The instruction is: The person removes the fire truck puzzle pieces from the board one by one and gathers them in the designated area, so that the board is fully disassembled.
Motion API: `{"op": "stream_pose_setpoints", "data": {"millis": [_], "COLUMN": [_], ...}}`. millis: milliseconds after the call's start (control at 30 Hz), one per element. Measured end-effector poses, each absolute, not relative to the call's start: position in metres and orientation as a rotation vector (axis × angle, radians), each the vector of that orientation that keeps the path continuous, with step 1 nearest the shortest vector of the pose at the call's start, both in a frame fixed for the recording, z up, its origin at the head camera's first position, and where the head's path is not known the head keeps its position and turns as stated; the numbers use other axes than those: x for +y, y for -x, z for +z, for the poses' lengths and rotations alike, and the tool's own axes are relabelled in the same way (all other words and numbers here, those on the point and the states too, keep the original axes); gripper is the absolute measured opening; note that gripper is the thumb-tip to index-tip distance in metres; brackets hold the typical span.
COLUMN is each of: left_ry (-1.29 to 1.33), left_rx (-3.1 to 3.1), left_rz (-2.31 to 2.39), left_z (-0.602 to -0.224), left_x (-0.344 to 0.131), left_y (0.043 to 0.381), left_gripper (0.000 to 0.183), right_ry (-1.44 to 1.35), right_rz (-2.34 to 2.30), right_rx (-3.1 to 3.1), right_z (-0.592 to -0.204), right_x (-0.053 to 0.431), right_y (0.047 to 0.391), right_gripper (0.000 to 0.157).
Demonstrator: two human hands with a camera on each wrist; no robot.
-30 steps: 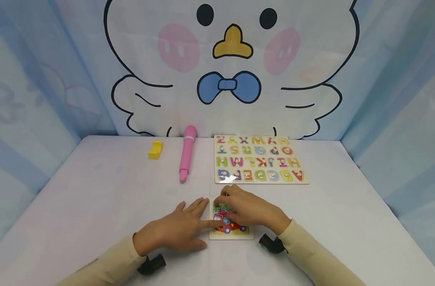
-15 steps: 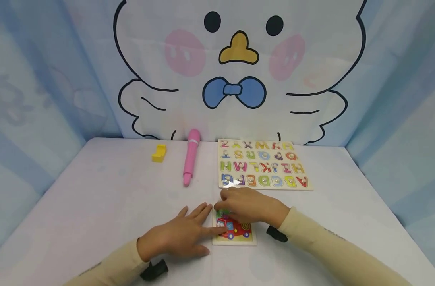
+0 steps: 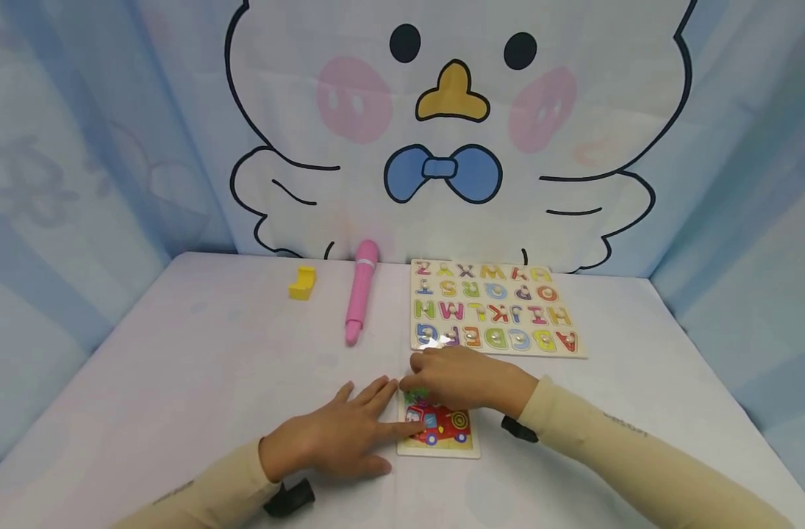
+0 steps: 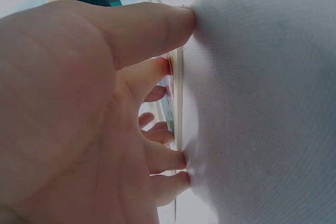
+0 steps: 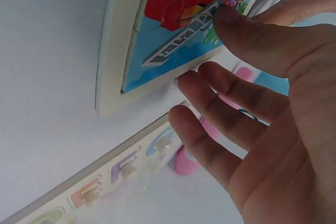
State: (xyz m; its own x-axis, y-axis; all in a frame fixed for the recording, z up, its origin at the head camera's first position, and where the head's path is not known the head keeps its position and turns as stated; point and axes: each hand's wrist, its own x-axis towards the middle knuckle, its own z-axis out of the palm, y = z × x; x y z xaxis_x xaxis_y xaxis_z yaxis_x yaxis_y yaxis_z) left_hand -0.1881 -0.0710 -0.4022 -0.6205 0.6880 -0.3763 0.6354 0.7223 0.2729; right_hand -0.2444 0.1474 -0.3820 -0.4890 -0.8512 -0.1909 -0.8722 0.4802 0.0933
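A small jigsaw puzzle [image 3: 450,435] with a red fire truck picture lies flat in its pale wooden frame on the table. My left hand [image 3: 332,433] rests spread at its left side. The left index finger presses on the front of the truck, while other left fingertips and the thumb touch the tabletop. My right hand [image 3: 471,378] arches over the puzzle's far end and hides part of it. In the right wrist view, the right thumb [image 5: 247,35] presses on the picture near the grey ladder [image 5: 181,38]. Loosely bent right fingers [image 5: 220,103] lie along the frame's outer edge.
Just beyond the right hand lies a wooden alphabet board [image 3: 495,308] with knobbed letters. A pink pen-like stick [image 3: 360,294] and a small yellow block [image 3: 302,283] lie farther back on the white table [image 3: 230,353]. A printed curtain [image 3: 442,220] stands behind.
The right hand has shifted slightly across the puzzle, uncovering more of the truck's rear. The left hand stays on the puzzle; the whole view has shifted a little.
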Motion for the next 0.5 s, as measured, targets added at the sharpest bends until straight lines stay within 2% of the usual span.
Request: {"op": "stream_pose_setpoints", "data": {"millis": [500], "left_ry": [-1.013], "left_rx": [2.480], "left_rz": [0.137], "left_z": [-0.4029], "left_x": [-0.0700], "left_y": [0.1876], "left_gripper": [0.067], "right_ry": [1.582], "right_rz": [0.357], "right_rx": [2.602], "right_z": [-0.3820], "right_x": [0.1471], "right_y": [0.2468], "right_gripper": [0.040]}}
